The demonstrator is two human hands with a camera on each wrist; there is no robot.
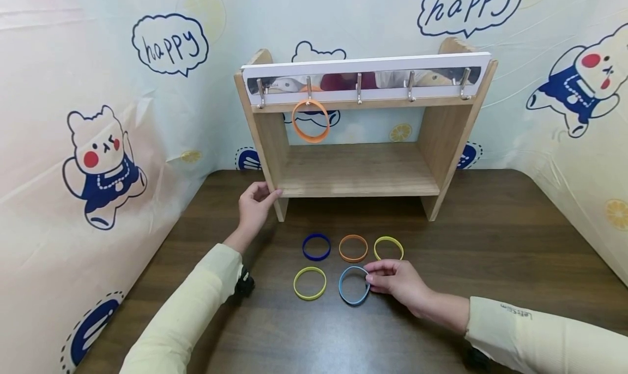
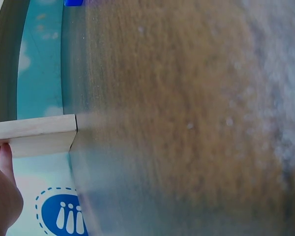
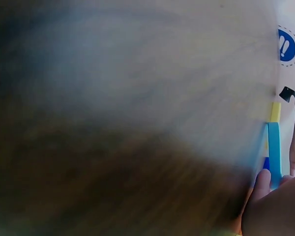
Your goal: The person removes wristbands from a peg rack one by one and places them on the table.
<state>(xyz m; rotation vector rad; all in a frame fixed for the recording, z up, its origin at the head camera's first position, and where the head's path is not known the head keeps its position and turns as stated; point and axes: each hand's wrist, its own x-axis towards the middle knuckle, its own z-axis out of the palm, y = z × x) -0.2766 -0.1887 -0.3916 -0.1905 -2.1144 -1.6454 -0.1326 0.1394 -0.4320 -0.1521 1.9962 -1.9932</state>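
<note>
Currently, R hand (image 1: pixel 398 282) pinches blue ring (image 1: pixel 340 287) at fingertips; L hand (image 1: pixel 254 206) grips rack (image 1: pixel 363 169). Status — orange ring (image 1: pixel 311 139) hung, fwd-left of R hand; blue ring, 4 loose rings (image 1: pixel 316 258) nearby apparently pending.

The left arm (image 1: pixel 181 317) slants forward from the lower left in a pale yellow sleeve (image 1: pixel 211 284), with the left wrist (image 1: pixel 237 240) bare beyond the cuff. It extends farther forward than the right arm (image 1: pixel 544 325), which enters from the lower right and points leftward, its own sleeve ending before the bare right wrist (image 1: pixel 448 310). The left grip (image 1: pixel 253 205) is bent in a light pinch, its thumb (image 1: pixel 272 198) apart from the fingers (image 1: pixel 258 188). The right grip (image 1: pixel 399 283) also pinches, thumb and fingertips drawn together and pointing left. The two are well apart. In the left wrist view only part of the left grip shows, low at the edge, fingertips upward.
</note>
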